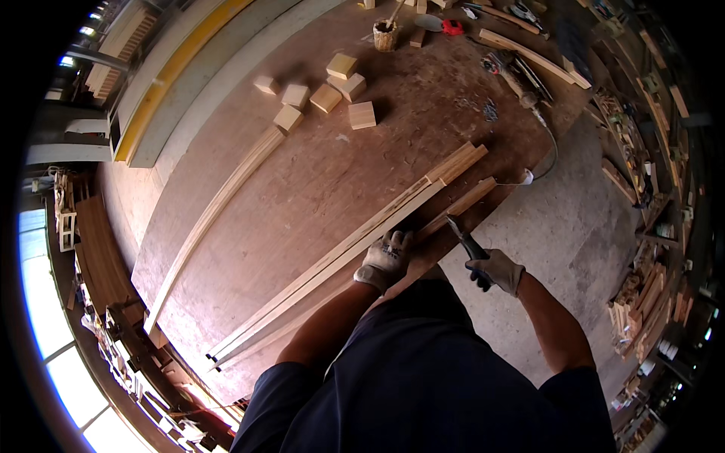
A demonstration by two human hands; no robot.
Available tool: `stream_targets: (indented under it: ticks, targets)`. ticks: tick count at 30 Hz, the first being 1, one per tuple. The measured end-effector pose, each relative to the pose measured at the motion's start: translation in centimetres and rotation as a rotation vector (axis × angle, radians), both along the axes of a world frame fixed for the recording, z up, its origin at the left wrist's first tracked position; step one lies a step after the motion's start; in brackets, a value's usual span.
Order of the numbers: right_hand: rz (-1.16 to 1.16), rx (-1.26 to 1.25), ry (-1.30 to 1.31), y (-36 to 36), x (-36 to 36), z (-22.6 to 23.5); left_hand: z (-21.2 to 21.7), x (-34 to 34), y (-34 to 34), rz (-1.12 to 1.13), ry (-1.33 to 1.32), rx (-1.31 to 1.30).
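My left hand (386,257), in a pale work glove, is closed over the long wooden strip (470,198) along the near edge of the table. Its fingertips are partly hidden by curling down. Just beyond lies a set of long wooden strips (377,223) side by side, with short overlapping pieces at the far right end. Gloved too, my right hand (495,272) grips a black-handled hand tool (471,246) with a narrow grey metal end. The tool is held tilted past the table edge, its metal end close to the near strip; its exact kind is unclear.
Several wooden blocks (325,98) sit on the brown table (302,181), beside another long strip (219,211). Farther right are a brush pot (385,36), small dark metal pieces (490,111) and a corded power tool (516,81). Wood-filled shelves (649,287) stand right.
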State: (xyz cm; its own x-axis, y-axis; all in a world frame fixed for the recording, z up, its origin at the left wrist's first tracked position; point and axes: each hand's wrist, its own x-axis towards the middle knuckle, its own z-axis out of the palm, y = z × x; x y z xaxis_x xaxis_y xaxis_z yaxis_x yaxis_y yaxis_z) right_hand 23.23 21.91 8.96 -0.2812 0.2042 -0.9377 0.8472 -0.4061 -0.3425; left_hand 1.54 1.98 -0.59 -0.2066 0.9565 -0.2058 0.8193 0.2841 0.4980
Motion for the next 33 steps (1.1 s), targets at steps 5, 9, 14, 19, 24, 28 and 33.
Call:
stream_targets:
  ticks: [5, 9, 14, 19, 24, 28, 33]
  targets:
    - [0.390, 0.362, -0.049, 0.5, 0.5, -1.1, 0.6, -0.1, 0.2, -0.004, -0.006, -0.023]
    - [0.541, 0.747, -0.032, -0.9, 2.4, -4.4, -0.2, -0.1, -0.1, -0.055, 0.027, -0.050]
    - [0.868, 1.194, 0.181, 3.6, 1.9, -4.2, -0.4, -0.2, -0.4, -0.058, 0.062, 0.019]
    - [0.715, 1.248, 0.415, 0.9, 2.0, -2.9, 0.1, 0.0, -0.1, -0.055, 0.047, -0.031]
    - [0.255, 0.813, 0.170, -4.4, 3.3, -2.4, -0.3, -0.1, -0.3, -0.013, 0.021, 0.050]
    - [-0.164, 0.457, 0.105, -5.1, 5.6, -4.3, 1.2, -0.2, -2.6, 0.045, 0.053, 0.047]
    - [-0.216, 0.329, 0.122, -4.1, 4.9, -5.6, 5.2, -1.2, -8.9, 0.129, -0.031, -0.084]
